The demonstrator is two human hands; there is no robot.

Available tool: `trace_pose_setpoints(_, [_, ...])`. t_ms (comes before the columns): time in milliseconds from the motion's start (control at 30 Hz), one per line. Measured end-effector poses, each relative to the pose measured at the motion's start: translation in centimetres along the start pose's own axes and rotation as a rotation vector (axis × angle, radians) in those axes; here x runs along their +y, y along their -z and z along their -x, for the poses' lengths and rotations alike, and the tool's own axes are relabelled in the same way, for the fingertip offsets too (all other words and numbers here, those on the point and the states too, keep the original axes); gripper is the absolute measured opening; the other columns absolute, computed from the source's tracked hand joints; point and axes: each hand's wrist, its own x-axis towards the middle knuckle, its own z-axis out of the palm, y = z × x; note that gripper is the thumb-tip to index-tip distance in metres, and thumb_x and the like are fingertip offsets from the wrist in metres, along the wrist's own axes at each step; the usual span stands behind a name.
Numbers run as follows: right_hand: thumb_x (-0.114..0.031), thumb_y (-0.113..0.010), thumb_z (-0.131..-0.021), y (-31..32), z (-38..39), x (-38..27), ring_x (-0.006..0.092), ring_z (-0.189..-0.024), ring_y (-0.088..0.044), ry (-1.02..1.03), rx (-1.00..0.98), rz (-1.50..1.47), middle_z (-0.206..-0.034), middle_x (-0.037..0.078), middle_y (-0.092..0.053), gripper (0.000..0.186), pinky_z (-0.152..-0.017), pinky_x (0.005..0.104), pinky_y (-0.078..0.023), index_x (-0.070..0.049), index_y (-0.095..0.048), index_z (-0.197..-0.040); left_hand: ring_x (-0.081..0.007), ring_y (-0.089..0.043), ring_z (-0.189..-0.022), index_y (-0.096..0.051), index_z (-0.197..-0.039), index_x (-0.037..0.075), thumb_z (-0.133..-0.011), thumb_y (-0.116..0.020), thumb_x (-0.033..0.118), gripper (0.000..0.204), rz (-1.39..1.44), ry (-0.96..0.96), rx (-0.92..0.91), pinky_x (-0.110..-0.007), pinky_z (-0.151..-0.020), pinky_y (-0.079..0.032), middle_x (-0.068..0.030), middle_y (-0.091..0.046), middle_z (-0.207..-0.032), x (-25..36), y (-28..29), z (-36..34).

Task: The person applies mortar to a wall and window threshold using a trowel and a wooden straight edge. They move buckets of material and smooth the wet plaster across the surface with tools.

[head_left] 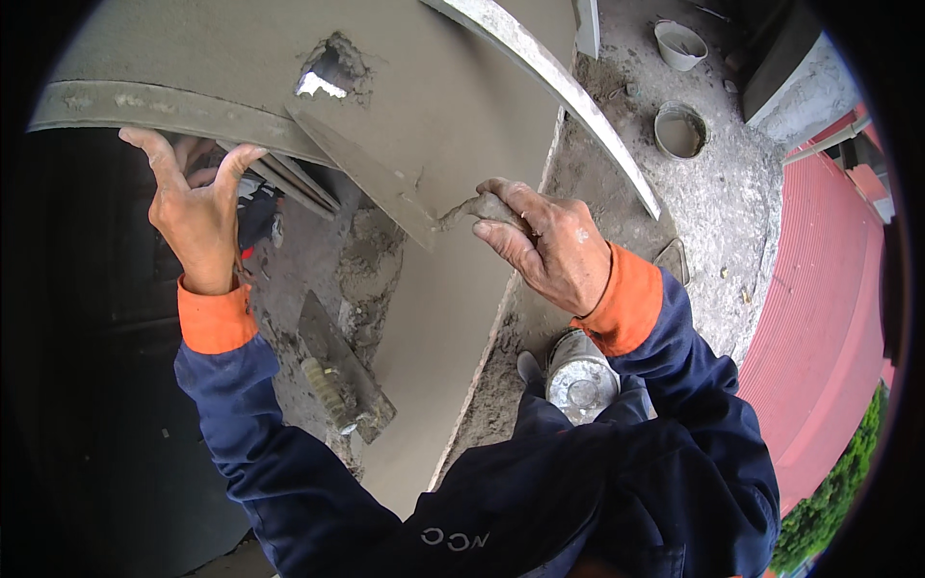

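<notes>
My left hand has thumb and forefinger spread against the underside of a long grey straight strip on the plastered surface; its other fingers are partly hidden. My right hand grips the mortar-smeared handle of a steel trowel, whose blade lies against the plaster below a ragged hole and at the strip's right end. A second trowel with a pale handle rests lower down, between my arms.
A pale batten crosses the upper right. Two buckets stand on the dirty floor. A metal bucket is by my feet. Behind the left hand are pipes and dark, indistinct items. Red ribbed sheeting lies right.
</notes>
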Motion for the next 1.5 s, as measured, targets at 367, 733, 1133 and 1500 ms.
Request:
trace_pose_setpoints(367, [-0.022, -0.06, -0.088, -0.3, -0.3, 0.4, 0.041, -0.061, -0.056, 0.078, 0.039, -0.03, -0.064, 0.022, -0.054, 0.028, -0.054, 0.0428, -0.045, 0.003, -0.054, -0.099, -0.0218, -0.069, -0.078, -0.01, -0.144, -0.001, -0.068, -0.081, 0.032, 0.109, -0.014, -0.039, -0.005, -0.026, -0.066, -0.052, -0.0168, -0.068, -0.092, 0.0, -0.2, 0.3])
trace_pose_setpoints(733, [-0.022, -0.059, -0.088, 0.2, -0.5, 0.5, 0.0411, -0.065, -0.058, 0.063, 0.007, -0.038, -0.068, 0.023, -0.057, 0.029, -0.057, 0.0431, -0.046, 0.004, -0.055, -0.1, -0.0221, -0.069, -0.078, -0.011, -0.144, 0.0, -0.068, -0.081, 0.034, 0.109, -0.001, -0.033, 0.0, -0.027, -0.068, -0.051, -0.017, -0.068, -0.092, -0.1, -0.4, 0.8])
trace_pose_setpoints(1133, [-0.022, -0.059, -0.088, 0.2, -0.8, 1.4, 0.041, -0.062, -0.058, 0.054, -0.021, 0.012, -0.062, 0.023, -0.056, 0.031, -0.056, 0.0433, -0.046, 0.005, -0.056, -0.102, -0.0221, -0.069, -0.078, -0.013, -0.142, -0.005, -0.069, -0.081, 0.033, 0.106, 0.007, 0.005, -0.038, -0.026, -0.069, -0.052, -0.0157, -0.069, -0.09, 0.2, -0.6, 1.1])
trace_pose_setpoints(1500, [-0.025, -0.059, -0.089, -0.3, -0.4, 3.0, 0.0404, -0.067, -0.061, -0.03, -0.066, 0.028, -0.067, 0.024, -0.06, 0.037, -0.059, 0.0423, -0.049, 0.007, -0.056, -0.105, -0.023, -0.069, -0.083, -0.012, -0.141, -0.005, -0.069, -0.081, 0.03, 0.105, 0.003, 0.032, -0.052, -0.027, -0.072, -0.053, -0.0175, -0.068, -0.091, 0.9, -0.8, 1.4])
